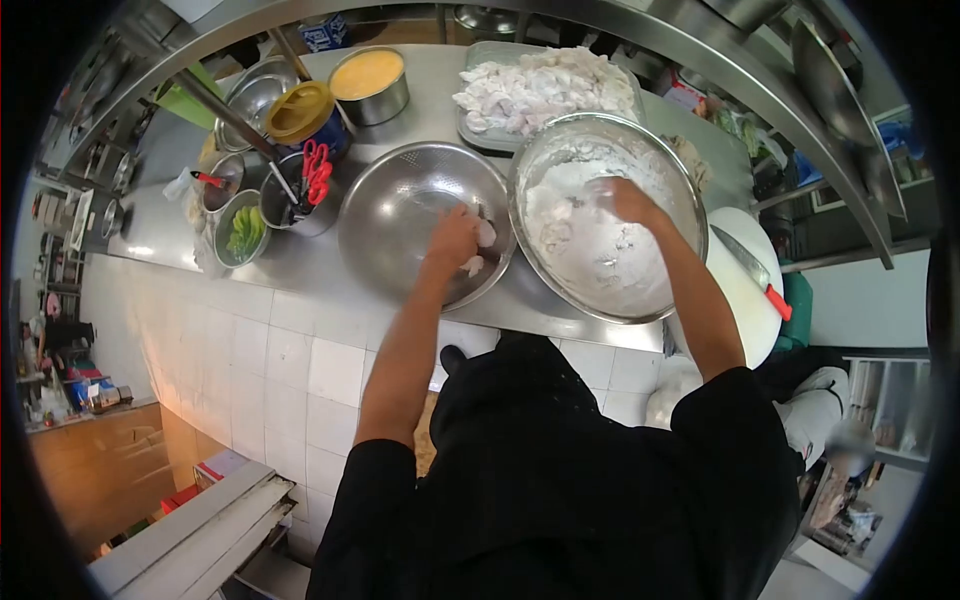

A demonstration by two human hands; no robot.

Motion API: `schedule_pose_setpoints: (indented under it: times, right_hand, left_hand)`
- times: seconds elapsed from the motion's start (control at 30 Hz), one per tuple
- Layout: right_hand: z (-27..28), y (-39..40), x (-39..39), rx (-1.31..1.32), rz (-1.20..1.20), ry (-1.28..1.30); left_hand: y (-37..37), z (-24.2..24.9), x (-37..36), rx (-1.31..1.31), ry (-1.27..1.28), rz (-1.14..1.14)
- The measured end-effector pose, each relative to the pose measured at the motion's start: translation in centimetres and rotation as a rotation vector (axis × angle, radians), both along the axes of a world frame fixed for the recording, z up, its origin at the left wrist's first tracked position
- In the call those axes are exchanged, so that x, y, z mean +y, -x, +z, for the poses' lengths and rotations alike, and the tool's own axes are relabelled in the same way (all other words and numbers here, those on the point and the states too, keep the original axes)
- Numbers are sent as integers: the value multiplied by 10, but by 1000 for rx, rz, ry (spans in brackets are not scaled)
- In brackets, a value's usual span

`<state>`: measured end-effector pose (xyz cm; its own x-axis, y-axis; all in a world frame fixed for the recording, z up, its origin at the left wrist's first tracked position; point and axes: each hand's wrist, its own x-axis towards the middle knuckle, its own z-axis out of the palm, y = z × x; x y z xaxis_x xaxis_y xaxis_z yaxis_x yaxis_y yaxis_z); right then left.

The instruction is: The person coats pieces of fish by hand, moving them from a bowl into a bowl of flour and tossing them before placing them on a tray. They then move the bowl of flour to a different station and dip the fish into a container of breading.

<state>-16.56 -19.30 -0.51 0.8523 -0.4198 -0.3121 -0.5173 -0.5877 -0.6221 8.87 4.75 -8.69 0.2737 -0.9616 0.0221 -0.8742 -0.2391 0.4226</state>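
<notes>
At the perforated bowl (385, 215), a pale piece (486, 234) is touched by the left hand (457, 238), flour (600, 262) by the right hand (627, 201); finger spread cannot be told.

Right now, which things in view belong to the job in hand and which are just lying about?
Apparently in use:
steel bowl, left hand inside
powdery bowl, right hand inside
tray of pale pieces, probably

Seemingly lying about:
red-handled scissors
red-handled knife
bowl of green slices
yellow-filled pot

Steel counter (428, 110), metal bowls (385, 215), seemingly plastic tray (488, 139)
</notes>
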Motion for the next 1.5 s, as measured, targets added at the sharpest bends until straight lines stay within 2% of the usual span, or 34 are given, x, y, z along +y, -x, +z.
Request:
schedule_pose_setpoints:
  times: [0.03,0.07,0.1,0.13,0.2,0.27,0.3,0.37,0.4,0.5,0.53,0.6,0.67,0.7,0.73,0.77,0.8,0.83,0.87,0.97,1.0,1.03,1.07,1.13,1.17,1.2,1.23,1.27,1.3,1.33,1.37,1.43,1.47,1.5]
  right_hand:
    - [-8,19,-8,4,-7,2]
    - [-28,39,-15,128,-235,152]
    - [-52,52,-16,251,-461,300]
    - [-72,60,-11,303,-542,144]
    - [-94,42,30,167,-588,216]
    - [-121,13,49,34,-490,86]
    - [-99,-9,70,-30,-500,-129]
    - [-96,-40,89,-136,-276,68]
    - [-109,-49,91,-166,-37,473]
    - [-57,-67,100,-74,9,360]
    - [-58,-64,95,-81,8,360]
    - [-60,-54,62,140,147,381]
    - [-32,-57,46,247,-123,398]
    - [-18,-56,38,124,-185,250]
    - [-12,-52,30,2,-249,94]
    - [-35,-48,-6,-8,-290,116]
    - [-60,-46,-37,-18,-334,136]
    - [-14,-44,-28,6,-258,44]
    - [-22,-46,-27,23,-599,296]
    - [-88,-48,-39,-430,-629,-226]
    - [-105,-52,-36,-526,-645,-437]
    - [-110,-60,-31,-475,-667,-373]
    - [-107,-68,-24,-399,-837,-241]
    - [-83,-49,-40,-354,-598,-829]
    - [-88,-42,-50,-336,-596,-425]
    - [-144,-25,-104,-267,-564,-222]
    - [-141,-21,-117,-189,-541,-18]
    - [-145,-19,-118,-184,-542,-19]
    - [-151,-22,-118,-66,-495,390]
    - [-129,-38,-89,55,-431,794]
    - [-124,-59,-61,-56,-790,553]
    - [-144,-87,-49,364,45,662]
    - [-116,-93,-4,213,107,714]
    - [-114,-93,27,92,-49,598]
  left_hand:
    - [-9,8,-3,138,-173,-80]
    - [-15,15,-3,274,-348,-158]
    - [-16,17,7,276,-351,-163]
    - [-12,19,22,298,-211,-183]
    - [-3,27,33,318,-60,-198]
    - [11,32,38,127,52,-216]
    - [12,28,35,126,53,-218]
    - [9,15,22,99,87,-290]
    - [7,12,18,99,91,-291]
    - [3,20,9,107,7,-353]
    - [9,32,12,67,-65,-297]
    - [5,33,10,19,-130,-235]
    - [-2,14,8,68,53,-302]
    - [-6,12,6,66,58,-299]
    - [-8,17,9,316,98,-187]
    - [-10,25,9,563,136,-73]
    - [-8,43,7,559,130,-78]
    - [-1,73,3,639,202,-83]
    - [9,98,-1,723,269,-85]
    - [40,131,-42,735,225,-222]
    - [51,130,-58,571,160,-275]
    - [58,129,-69,405,99,-324]
    - [61,129,-74,405,104,-329]
    - [67,124,-77,376,26,-299]
    - [63,120,-74,376,157,-291]
    - [60,122,-70,376,144,-298]
    - [57,125,-67,226,225,-163]
    - [57,128,-65,77,309,-23]
    - [58,122,-63,83,358,113]
    - [59,112,-64,85,358,115]
    - [61,99,-65,68,301,200]
    - [61,83,-68,50,251,284]
    - [62,78,-71,82,282,300]
    - [62,75,-72,115,309,318]
